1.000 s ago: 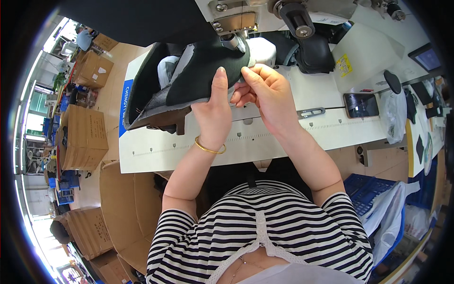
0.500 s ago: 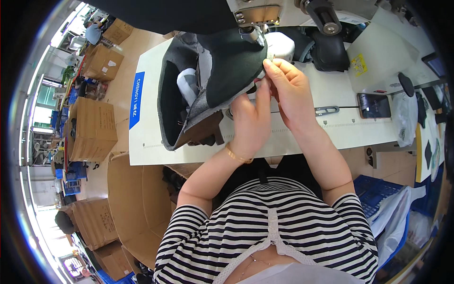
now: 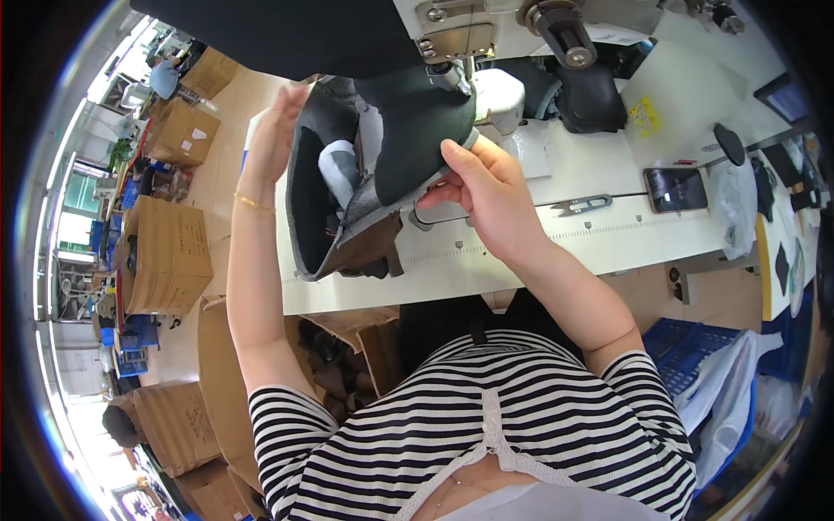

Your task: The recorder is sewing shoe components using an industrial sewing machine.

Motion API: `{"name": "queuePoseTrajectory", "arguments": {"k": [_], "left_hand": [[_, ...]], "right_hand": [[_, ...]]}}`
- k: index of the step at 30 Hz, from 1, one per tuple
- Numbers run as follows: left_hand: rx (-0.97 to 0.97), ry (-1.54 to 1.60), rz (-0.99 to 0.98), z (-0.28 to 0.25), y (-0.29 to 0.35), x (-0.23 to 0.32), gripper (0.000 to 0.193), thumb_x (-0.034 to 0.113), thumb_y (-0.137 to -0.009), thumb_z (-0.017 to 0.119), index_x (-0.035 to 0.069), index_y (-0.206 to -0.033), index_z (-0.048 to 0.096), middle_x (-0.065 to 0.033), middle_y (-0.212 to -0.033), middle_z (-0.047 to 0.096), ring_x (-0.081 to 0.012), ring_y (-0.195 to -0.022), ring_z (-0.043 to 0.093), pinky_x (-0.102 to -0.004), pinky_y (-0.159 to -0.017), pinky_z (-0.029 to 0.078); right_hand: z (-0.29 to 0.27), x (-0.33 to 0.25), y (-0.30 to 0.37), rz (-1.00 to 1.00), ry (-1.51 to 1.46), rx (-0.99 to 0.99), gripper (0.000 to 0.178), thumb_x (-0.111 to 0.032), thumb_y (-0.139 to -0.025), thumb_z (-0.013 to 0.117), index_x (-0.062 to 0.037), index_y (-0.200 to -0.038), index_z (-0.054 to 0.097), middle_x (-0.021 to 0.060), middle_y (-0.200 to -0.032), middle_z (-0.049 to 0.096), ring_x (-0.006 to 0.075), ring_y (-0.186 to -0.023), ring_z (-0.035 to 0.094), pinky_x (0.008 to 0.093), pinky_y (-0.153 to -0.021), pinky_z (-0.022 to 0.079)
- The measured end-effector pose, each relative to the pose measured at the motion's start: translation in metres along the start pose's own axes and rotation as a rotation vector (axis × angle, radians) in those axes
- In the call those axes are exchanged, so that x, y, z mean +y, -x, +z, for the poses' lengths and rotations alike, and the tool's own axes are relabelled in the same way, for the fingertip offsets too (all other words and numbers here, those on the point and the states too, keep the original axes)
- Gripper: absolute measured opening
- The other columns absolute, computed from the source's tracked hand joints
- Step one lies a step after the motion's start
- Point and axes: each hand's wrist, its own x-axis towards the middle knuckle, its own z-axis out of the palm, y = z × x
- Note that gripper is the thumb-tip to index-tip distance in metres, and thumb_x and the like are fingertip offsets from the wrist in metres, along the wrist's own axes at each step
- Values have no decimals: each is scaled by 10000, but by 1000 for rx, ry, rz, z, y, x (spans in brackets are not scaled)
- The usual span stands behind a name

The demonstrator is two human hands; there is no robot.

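A dark padded fabric piece (image 3: 417,130), open like a pouch with grey lining and a brown underside, lies under the presser foot (image 3: 452,76) of a sewing machine (image 3: 469,39). My right hand (image 3: 491,195) pinches its right edge, thumb on top and fingers beneath, just below the needle area. My left hand (image 3: 280,130) is at the piece's far left side, fingers stretched upward and slightly blurred; whether it touches the edge is hard to see. Inside the pouch shows a light grey padded strip (image 3: 339,169).
Thread snips (image 3: 582,206) and a phone (image 3: 675,189) lie on the white table (image 3: 521,247) to the right. Dark padded pieces (image 3: 589,95) sit behind the machine arm. Cardboard boxes (image 3: 169,256) stand left, and a blue crate (image 3: 686,347) at lower right.
My left hand has left the right edge near the needle and swung to the piece's far left side. My right hand stays at the right edge, now gripping it alone.
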Motion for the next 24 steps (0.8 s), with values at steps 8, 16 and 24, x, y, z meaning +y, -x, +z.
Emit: {"name": "queuePoseTrajectory", "arguments": {"k": [8,16,24], "left_hand": [[-113,100,69,8,14,2,237,86,-874,605,1,-1094,620,-90,-975,674,-160,-849,659,-261,-758,539],[33,59,123,15,41,20,198,77,-867,613,-3,-1047,634,-72,-958,675,-144,-834,650,-243,-755,524],[201,21,215,26,73,30,204,60,-877,588,-27,-1059,619,-75,-975,666,-140,-864,637,-238,-771,512]], "right_hand": [[-5,-3,0,31,-78,-39,261,-184,-989,424,33,-1051,555,119,-1007,647,171,-850,640,308,-718,539],[-11,-8,-1,3,-122,-32,232,-200,-984,443,-11,-1052,558,54,-958,642,123,-842,618,301,-758,512],[-10,-13,2,-12,-51,16,196,-208,-974,470,-43,-1034,558,0,-981,615,70,-885,583,258,-808,469]]}}
